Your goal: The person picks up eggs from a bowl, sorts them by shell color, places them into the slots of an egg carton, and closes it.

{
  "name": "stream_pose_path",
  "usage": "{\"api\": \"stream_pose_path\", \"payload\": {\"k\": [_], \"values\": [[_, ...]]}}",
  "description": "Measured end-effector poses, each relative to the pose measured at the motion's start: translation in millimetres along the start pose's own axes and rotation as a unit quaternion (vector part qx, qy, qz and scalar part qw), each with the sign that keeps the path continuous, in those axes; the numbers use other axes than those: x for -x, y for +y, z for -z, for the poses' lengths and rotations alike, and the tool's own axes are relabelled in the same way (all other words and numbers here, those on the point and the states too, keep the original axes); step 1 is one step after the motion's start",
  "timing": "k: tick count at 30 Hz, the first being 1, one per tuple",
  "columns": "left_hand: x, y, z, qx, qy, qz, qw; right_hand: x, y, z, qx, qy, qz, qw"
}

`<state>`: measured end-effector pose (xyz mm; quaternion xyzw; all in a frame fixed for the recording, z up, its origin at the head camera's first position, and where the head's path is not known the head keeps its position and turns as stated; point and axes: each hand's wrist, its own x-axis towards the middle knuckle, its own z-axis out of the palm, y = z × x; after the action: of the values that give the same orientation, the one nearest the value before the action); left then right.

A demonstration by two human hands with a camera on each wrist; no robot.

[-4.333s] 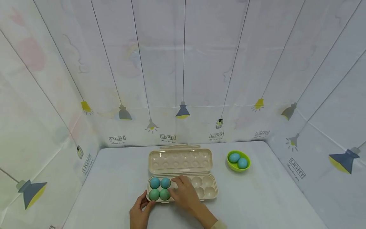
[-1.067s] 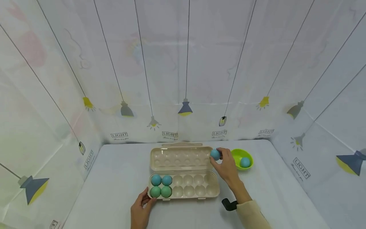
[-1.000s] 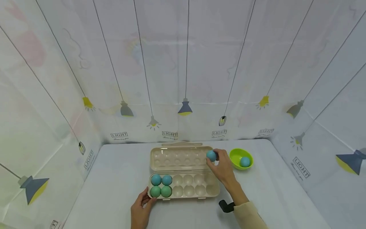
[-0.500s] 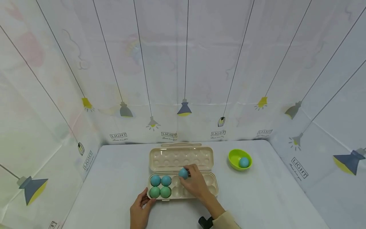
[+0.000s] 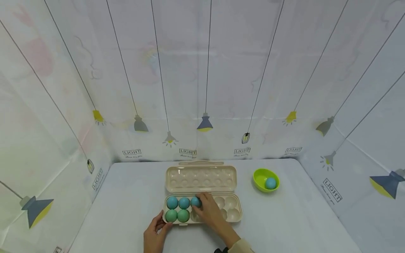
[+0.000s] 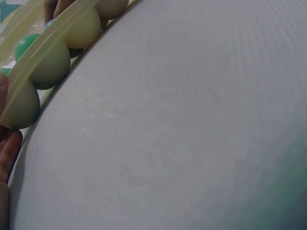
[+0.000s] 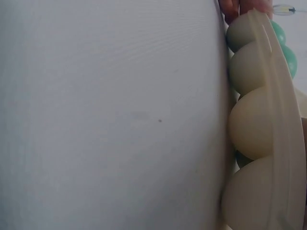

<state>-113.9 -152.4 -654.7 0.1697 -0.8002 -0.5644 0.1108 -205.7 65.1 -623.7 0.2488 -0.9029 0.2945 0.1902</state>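
Note:
My right hand (image 5: 211, 215) pinches a blue egg (image 5: 195, 201) at the third cup of the back row in a beige plastic egg carton (image 5: 232, 202). Two blue eggs (image 5: 178, 202) and two green eggs (image 5: 177, 215) fill the cups to its left, blue behind green. At the carton's front left corner, my left hand (image 5: 154, 234) grips the rim between thumb and fingers. The left wrist view shows the rounded cup undersides (image 6: 50, 67) beside those fingers. From the right wrist, the cup undersides (image 7: 252, 122) appear along the side, while the pinched egg is hidden.
The carton's lid (image 5: 201, 179) lies folded open behind the cups. Right of it stands a lime green bowl (image 5: 261, 175) with one blue egg (image 5: 270, 183) inside. A white cloth (image 5: 126, 196) covers the table, and a printed curtain (image 5: 177, 105) surrounds the back and sides.
My right hand has carried the blue egg leftward from the bowl and lowered it to the third back cup. The bowl went from two eggs to one. My left hand has stayed at the corner.

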Motion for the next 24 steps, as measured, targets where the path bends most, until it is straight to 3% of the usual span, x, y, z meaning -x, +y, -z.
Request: {"api": "stream_pose_path", "payload": {"k": [9,17,21,24], "values": [[0.3,0.5,0.4,-0.008,-0.001,0.006,1.0,-0.1,-1,2,-0.004,-0.016,0.002,0.9999],[0.9,-0.2,0.9,0.008,0.001,0.003,1.0,-0.9,-6,12,0.018,-0.057,-0.001,0.9982],[2.5,-0.4,0.5,0.005,0.0,-0.003,1.0,-1.9,-5,21,0.025,-0.092,-0.022,0.9952],[2.6,-0.6,0.1,0.004,0.007,-0.008,0.9999,-6.6,0,36,0.015,-0.084,-0.025,0.9961]]}}
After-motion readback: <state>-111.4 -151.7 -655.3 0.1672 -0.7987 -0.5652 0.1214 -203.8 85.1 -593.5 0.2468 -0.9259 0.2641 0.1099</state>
